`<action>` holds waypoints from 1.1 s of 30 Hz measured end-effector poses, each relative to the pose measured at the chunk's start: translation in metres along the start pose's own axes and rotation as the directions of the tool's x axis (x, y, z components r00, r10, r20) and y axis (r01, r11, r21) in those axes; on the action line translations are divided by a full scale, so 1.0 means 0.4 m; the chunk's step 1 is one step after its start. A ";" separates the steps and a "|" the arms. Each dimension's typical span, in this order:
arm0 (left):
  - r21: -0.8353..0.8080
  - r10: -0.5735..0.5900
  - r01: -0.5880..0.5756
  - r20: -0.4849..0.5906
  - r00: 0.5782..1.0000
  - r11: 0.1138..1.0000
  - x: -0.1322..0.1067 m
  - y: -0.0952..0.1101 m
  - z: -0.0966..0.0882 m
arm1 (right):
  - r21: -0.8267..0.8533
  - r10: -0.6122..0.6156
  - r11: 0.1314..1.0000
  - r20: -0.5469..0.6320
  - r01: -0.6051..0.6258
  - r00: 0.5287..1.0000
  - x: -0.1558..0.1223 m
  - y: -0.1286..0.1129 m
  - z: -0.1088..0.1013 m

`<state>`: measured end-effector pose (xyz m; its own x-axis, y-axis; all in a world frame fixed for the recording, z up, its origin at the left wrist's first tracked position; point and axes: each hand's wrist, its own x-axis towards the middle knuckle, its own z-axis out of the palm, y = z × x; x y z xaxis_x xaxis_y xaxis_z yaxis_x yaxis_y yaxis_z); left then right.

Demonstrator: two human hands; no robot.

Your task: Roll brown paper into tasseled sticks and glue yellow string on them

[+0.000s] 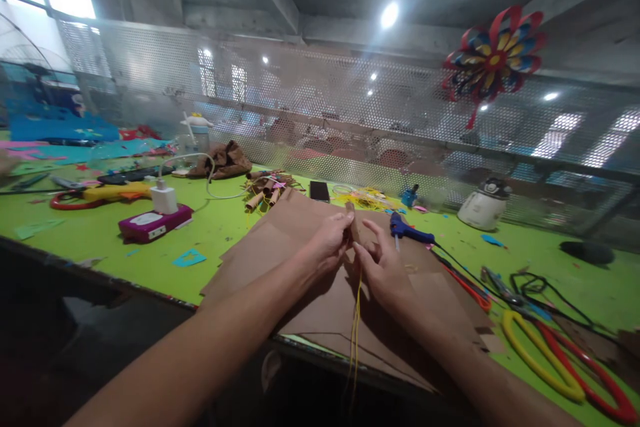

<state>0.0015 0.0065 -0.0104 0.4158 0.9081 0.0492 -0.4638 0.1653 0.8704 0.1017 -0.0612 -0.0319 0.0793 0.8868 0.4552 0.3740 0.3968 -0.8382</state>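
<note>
My left hand [330,240] is closed around a small brown paper roll [353,221], held upright above the sheets. Close on its right is my right hand [384,267], with thumb and index finger apart. The right thumb is at the lower part of the roll; whether it touches is unclear. Yellow string [357,320] hangs from between the hands and passes over the table's front edge. Under both hands lie overlapping sheets of brown paper [260,260]. A blue glue gun [413,231] rests just beyond my right hand.
Scissors with yellow and red handles [543,363] lie at right, near pliers [500,285] and a black cable. A purple power strip [155,223] holds a white charger at left. Behind the sheets are paper rolls [265,193], a phone [319,191] and a white jar [484,207].
</note>
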 end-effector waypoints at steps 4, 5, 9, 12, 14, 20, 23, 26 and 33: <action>0.009 0.095 -0.096 0.039 0.995 0.995 -0.018 0.009 0.011 | 0.149 0.090 0.984 0.032 -0.094 0.995 0.000 -0.012 0.001; 0.016 0.112 -0.113 0.053 0.992 0.994 -0.023 0.011 0.015 | 0.192 0.104 0.975 0.045 -0.111 0.993 -0.001 -0.015 0.001; 0.025 0.124 -0.128 0.137 0.983 0.991 -0.036 0.013 0.023 | 0.294 0.115 0.947 0.071 -0.131 0.991 -0.002 -0.020 -0.002; 0.030 0.098 -0.105 0.175 0.980 0.994 -0.039 0.012 0.025 | 0.312 0.110 0.942 0.072 -0.127 0.991 -0.002 -0.018 -0.003; 0.036 0.089 -0.097 0.173 0.981 0.995 -0.040 0.012 0.024 | 0.324 0.110 0.937 0.080 -0.130 0.991 -0.003 -0.020 -0.002; 0.041 0.063 -0.068 0.127 0.990 0.997 -0.047 0.011 0.025 | 0.424 0.159 0.885 0.118 -0.195 0.980 -0.007 -0.031 0.005; 0.061 0.050 -0.059 0.133 0.990 0.996 -0.049 0.010 0.026 | 0.399 0.161 0.896 0.119 -0.196 0.980 -0.007 -0.028 0.006; 0.088 0.057 -0.065 0.088 0.994 0.994 -0.043 0.009 0.023 | 0.395 0.184 0.895 0.095 -0.207 0.978 -0.004 -0.022 0.007; 0.197 0.197 -0.194 0.004 0.980 0.961 -0.023 -0.001 0.015 | 0.295 0.177 0.942 -0.030 -0.161 0.984 0.014 0.005 0.006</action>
<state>0.0026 -0.0040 -0.0085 0.3198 0.9213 0.2214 -0.3723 -0.0926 0.9235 0.1006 -0.0550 -0.0318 0.1724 0.9355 0.3083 0.0668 0.3012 -0.9512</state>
